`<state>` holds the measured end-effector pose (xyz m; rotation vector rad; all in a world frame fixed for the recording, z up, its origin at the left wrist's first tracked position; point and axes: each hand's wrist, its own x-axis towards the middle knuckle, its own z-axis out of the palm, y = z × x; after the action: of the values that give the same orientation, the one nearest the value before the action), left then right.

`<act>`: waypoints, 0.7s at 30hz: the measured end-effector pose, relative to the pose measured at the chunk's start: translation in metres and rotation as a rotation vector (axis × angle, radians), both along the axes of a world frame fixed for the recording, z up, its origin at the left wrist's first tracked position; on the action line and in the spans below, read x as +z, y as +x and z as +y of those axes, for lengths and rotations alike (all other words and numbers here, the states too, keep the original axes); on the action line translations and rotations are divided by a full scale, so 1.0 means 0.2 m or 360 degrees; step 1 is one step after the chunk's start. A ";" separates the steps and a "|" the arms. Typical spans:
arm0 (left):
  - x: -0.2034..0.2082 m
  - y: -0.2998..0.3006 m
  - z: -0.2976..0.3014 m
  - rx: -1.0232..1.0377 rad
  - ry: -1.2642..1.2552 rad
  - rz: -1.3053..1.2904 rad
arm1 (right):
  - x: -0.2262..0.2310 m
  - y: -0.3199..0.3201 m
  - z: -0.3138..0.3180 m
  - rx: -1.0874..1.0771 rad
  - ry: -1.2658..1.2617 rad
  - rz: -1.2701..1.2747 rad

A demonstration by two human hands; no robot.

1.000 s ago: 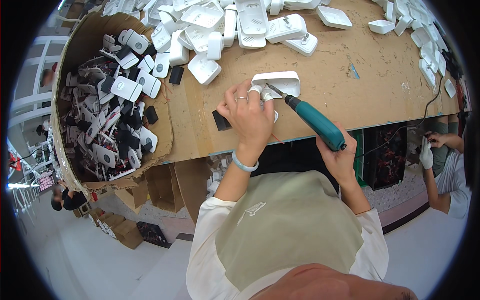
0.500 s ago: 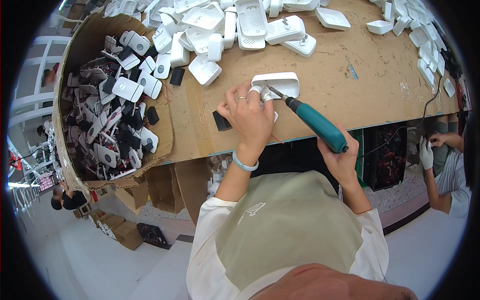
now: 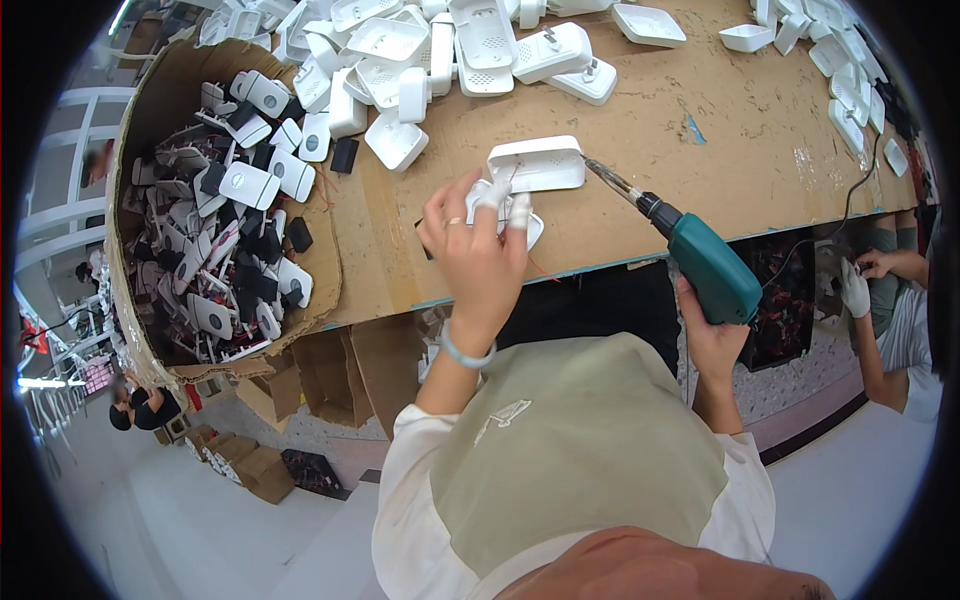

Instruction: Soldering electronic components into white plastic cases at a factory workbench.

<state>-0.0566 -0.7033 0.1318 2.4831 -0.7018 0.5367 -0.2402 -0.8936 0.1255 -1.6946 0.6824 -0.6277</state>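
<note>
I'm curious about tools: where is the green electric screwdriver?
In the head view, the green electric screwdriver is right of centre, in the right hand, its tip near the right end of an open white shell.

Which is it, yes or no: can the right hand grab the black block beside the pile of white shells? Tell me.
Probably not: the right hand is wrapped around the green screwdriver, and the left hand lies between it and the black block.
</note>
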 end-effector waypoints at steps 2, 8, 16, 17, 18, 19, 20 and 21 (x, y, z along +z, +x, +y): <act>0.06 -0.04 0.09 -0.0327 -0.0100 0.0113 | 0.00 -0.03 -0.01 -0.0028 0.0032 0.0007; 0.08 -0.05 0.26 -0.1034 0.0369 0.0070 | 0.03 -0.02 -0.01 -0.0041 0.0001 -0.0032; -0.03 0.00 0.15 -0.0796 0.0243 0.0014 | 0.03 -0.02 0.02 0.0054 -0.0011 -0.0092; -0.01 0.00 0.15 -0.0792 0.0271 -0.0002 | 0.03 -0.02 0.02 0.0076 -0.0013 -0.0079; 0.00 0.00 0.14 -0.0794 0.0269 -0.0004 | 0.03 -0.02 0.02 0.0074 -0.0016 -0.0081; 0.02 0.00 0.14 -0.0921 0.0221 0.0021 | 0.04 -0.02 0.03 0.0074 -0.0061 -0.0071; 0.04 0.00 0.14 -0.1048 0.0172 0.0046 | 0.04 -0.02 0.02 0.0073 -0.0106 -0.0062; 0.07 0.00 0.17 -0.1122 0.0305 0.0078 | 0.04 -0.02 0.02 0.0074 -0.0105 -0.0061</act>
<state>-0.0556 -0.6693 0.1449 2.1850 -1.5680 0.1432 -0.2437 -0.8897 0.1332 -1.7500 0.5990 -0.6543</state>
